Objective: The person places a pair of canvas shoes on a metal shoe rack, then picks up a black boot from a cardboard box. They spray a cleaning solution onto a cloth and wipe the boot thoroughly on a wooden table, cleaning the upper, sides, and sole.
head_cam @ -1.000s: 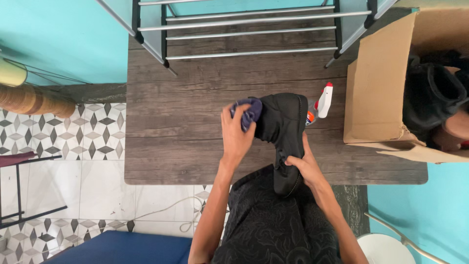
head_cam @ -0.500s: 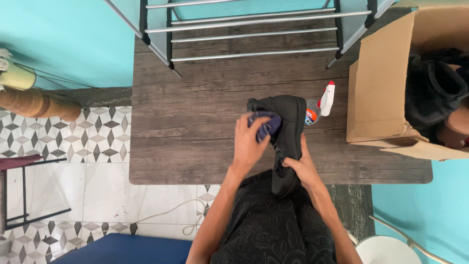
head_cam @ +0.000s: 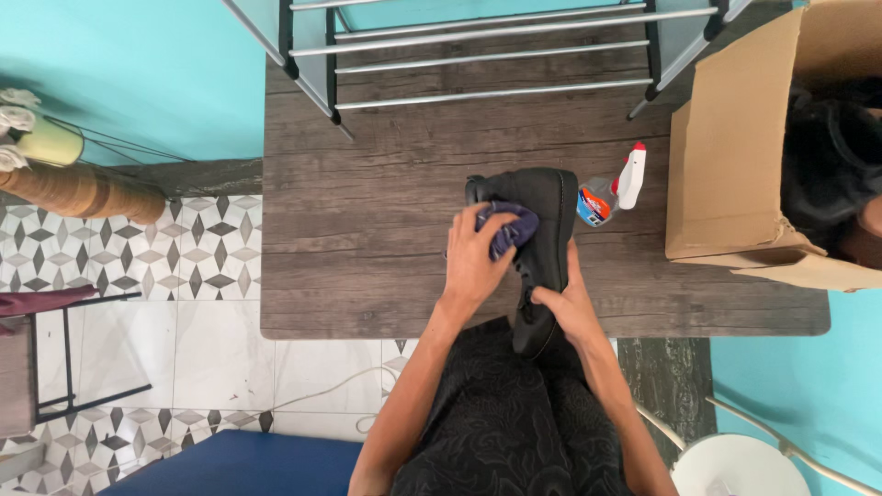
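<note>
Both bare forearms reach forward from the lap, converging. The left hand (head_cam: 473, 262) lies palm-down with fingers curled in a loose grasp. The right hand (head_cam: 568, 308) is closed in a grip, thumb pointing inward.

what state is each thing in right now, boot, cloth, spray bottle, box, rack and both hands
black boot: on its side at the table's near edge, sole facing right
purple cloth: bunched, pressed on the boot
left hand: gripping the cloth
right hand: holding the boot near its laces
spray bottle: lying down on the wooden table
cardboard box: open, dark shoes inside
metal rack: standing, shelves bare
</note>
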